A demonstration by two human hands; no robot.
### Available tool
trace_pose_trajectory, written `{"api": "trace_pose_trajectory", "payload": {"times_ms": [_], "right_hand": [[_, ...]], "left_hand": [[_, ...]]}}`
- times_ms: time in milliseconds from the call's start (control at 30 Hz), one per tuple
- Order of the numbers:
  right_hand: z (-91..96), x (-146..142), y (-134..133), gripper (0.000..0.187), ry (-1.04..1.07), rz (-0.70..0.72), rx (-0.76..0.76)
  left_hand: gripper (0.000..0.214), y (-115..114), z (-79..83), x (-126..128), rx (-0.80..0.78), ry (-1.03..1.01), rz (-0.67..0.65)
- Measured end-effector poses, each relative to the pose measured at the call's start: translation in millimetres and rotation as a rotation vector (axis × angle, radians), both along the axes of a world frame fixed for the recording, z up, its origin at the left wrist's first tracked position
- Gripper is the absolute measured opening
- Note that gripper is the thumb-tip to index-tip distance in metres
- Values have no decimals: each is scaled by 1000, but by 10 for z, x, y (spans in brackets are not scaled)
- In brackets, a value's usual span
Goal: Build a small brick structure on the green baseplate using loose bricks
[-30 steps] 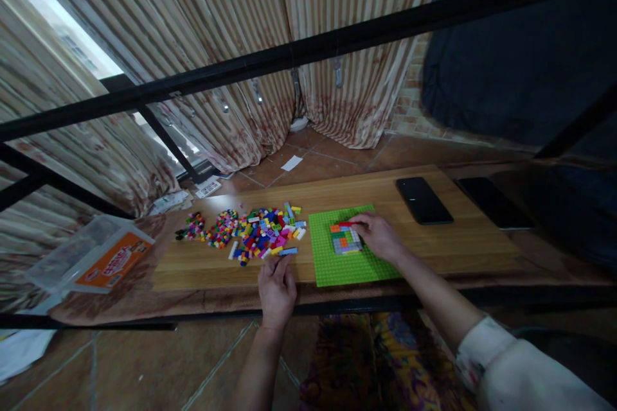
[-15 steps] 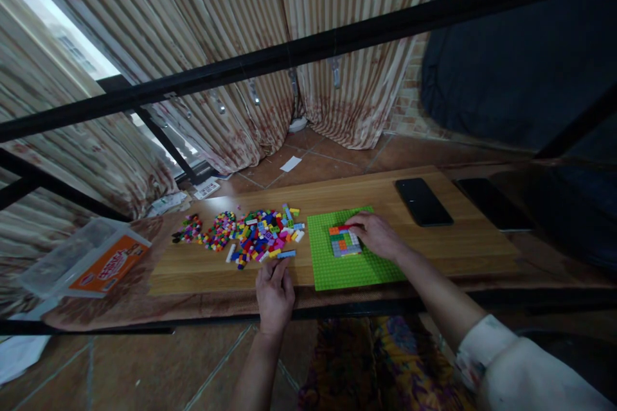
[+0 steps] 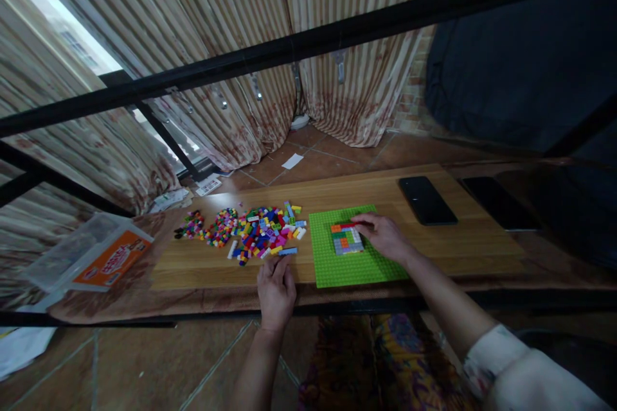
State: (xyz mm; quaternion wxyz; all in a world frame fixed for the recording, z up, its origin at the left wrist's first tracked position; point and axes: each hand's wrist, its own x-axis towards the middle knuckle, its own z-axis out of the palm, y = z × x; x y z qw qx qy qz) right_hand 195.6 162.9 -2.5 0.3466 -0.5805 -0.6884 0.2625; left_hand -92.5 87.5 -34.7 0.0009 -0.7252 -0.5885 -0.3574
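A green baseplate (image 3: 351, 266) lies on a wooden board (image 3: 457, 244). On it sits a small flat patch of orange, grey, red and green bricks (image 3: 346, 239). My right hand (image 3: 385, 236) rests at the patch's right edge, fingers curled and pressing on a red brick at its top. My left hand (image 3: 276, 288) lies flat on the board's near edge, fingers stretched toward a pile of loose coloured bricks (image 3: 250, 231) to the left of the plate.
Two black phones (image 3: 427, 199) (image 3: 500, 203) lie at the right of the board. A clear plastic box with an orange label (image 3: 91, 255) stands at the far left. Black metal bars (image 3: 308, 45) cross overhead; curtains hang behind.
My right hand has shifted slightly along the top of the brick patch. My left hand has stayed where it was.
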Motion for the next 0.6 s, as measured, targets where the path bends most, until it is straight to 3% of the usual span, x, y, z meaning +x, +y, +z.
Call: {"api": "trace_pose_trajectory", "payload": {"times_ms": [367, 600], "right_hand": [[121, -117, -157, 24, -212, -95, 109], [124, -318, -294, 22, -259, -120, 97]], "left_hand": [[33, -8, 10, 6, -14, 6, 3], [31, -18, -1, 7, -12, 5, 8]]}}
